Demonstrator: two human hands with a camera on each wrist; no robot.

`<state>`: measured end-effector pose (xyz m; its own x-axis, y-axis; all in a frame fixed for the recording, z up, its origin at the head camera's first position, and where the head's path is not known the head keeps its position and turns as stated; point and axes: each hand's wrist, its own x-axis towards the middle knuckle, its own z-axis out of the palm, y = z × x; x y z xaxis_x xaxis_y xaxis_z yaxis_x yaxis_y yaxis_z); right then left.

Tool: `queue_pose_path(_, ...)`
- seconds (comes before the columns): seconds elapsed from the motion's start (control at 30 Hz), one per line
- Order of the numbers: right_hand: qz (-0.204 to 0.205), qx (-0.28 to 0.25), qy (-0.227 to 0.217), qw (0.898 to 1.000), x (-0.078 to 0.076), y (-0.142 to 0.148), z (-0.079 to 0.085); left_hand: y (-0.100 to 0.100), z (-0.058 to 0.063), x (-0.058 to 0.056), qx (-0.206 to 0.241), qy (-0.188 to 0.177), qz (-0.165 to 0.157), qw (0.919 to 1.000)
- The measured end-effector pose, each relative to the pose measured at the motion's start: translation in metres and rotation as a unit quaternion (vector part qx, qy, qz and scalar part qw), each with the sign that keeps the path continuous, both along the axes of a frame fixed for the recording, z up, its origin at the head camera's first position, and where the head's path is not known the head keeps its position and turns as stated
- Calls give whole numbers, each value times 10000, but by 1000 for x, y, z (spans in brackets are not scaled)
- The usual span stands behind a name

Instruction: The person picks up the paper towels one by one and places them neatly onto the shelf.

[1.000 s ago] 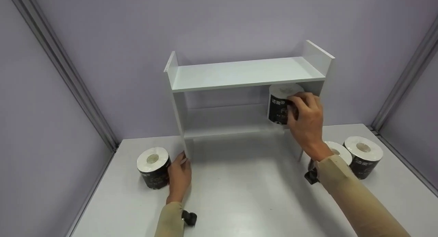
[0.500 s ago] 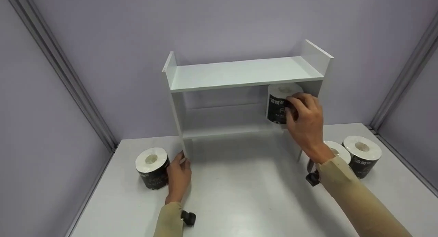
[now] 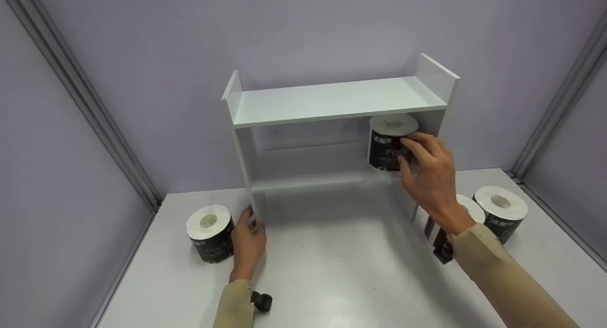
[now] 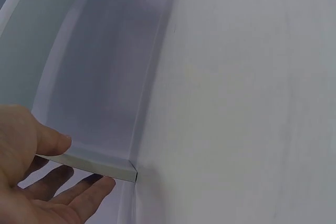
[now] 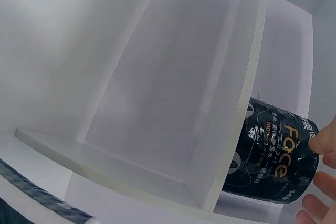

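Note:
A toilet paper roll with a black printed wrapper stands upright on the lower shelf board of the white shelf unit, near its right side panel. My right hand is at the roll's front right, fingers loosely bent and not wrapped round it. In the right wrist view, one fingertip meets the wrapper. My left hand holds the bottom of the unit's left side panel. The left wrist view shows the panel's edge between thumb and fingers. Another roll stands just left of that hand.
Two more rolls stand on the right of the white table: one in plain sight, the other partly behind my right wrist. A purple-grey wall is behind the unit, with metal posts at both sides.
My right hand has loosened on the roll and drawn slightly back to the right, while the roll stays on the shelf. The left hand keeps its place at the panel.

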<state>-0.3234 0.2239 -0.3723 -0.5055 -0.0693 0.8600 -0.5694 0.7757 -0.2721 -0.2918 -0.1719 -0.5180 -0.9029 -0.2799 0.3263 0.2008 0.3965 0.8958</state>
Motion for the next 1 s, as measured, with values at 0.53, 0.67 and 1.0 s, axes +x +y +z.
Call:
queue_pose_path(0.53, 46, 139, -72, 9999, 20, 18, -6, -5, -4, -1, 5, 207, -178, 9996)
queue_pose_path(0.67, 36, 191, 16, 9998, 25, 26, -5, -3, -3, -4, -57, 256, -170, 9995)
queue_pose_path(1.0, 16, 384, -96, 9992, 31, 38, -13, -3, 0, -2, -51, 143, -185, 9997)
